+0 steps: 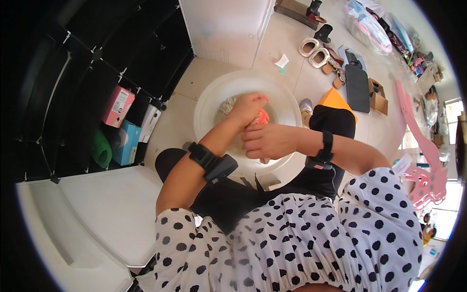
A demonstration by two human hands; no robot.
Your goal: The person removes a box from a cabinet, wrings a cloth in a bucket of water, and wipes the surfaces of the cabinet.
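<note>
A wide, pale round basin (206, 104) stands on the floor between my knees, with cloudy water in it. Over its middle, my left hand (249, 108) is closed around a bunched coral-orange cloth (262, 116). My right hand (265, 140) lies just nearer to me, its fingers curled round the lower part of the same bundle. A small pale end pokes out below the right fingers. Cream-coloured cloth (227, 105) rests in the basin beside my left hand. Most of the coral cloth is hidden by the hands, so its kind does not show.
Black cube shelving (121, 53) fills the left, holding a pink box (118, 106) and a blue box (127, 141). A white panel (226, 29) stands behind the basin. Several shoes (318, 57), an orange object (336, 102) and an open cardboard box (378, 97) lie at right.
</note>
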